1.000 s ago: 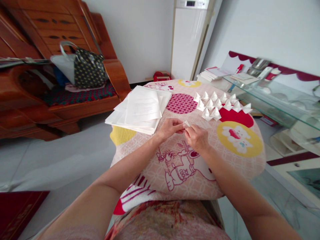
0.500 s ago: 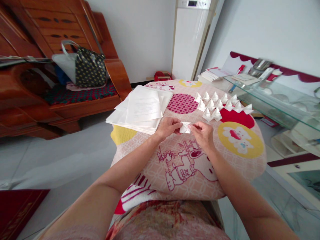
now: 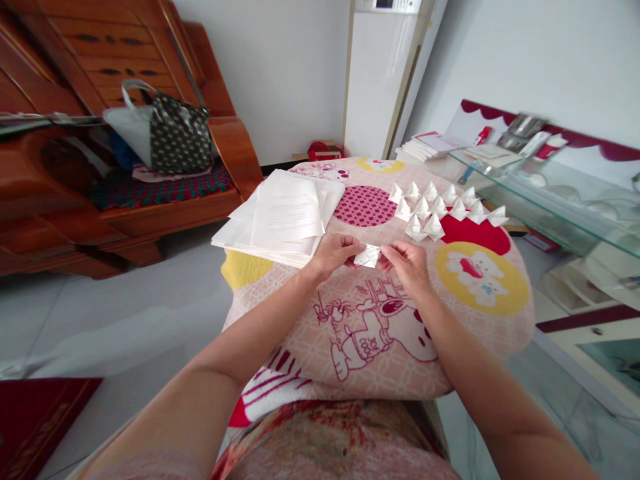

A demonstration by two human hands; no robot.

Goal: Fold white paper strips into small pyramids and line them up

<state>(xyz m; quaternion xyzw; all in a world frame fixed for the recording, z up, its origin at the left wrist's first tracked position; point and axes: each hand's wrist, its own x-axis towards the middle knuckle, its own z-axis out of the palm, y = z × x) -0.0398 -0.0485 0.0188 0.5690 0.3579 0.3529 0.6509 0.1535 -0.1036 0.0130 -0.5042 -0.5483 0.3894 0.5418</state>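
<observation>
A small folded piece of white paper [image 3: 368,256] is held above the cloth-covered table [image 3: 310,313]. My left hand [image 3: 336,256] pinches its left side between thumb and fingers. On its right edge, my right hand [image 3: 407,263] has closed thumb and fingers. Faint crease lines or print show on the paper's face. Beyond my right hand stand several white folded paper boats [image 3: 421,209] in rows. Left of my left hand lies a stack of white paper sheets [image 3: 287,217], the top one printed.
A wooden bench [image 3: 170,200] with a black patterned bag [image 3: 180,133] stands at the left. To the right is a glass shelf [image 3: 555,193] with cups and papers. A tall white appliance [image 3: 375,80] stands behind the table.
The folded paper has tilted and shifted slightly left. My right fingers have moved their grip along its right edge. The boats and the sheet stack stay in place.
</observation>
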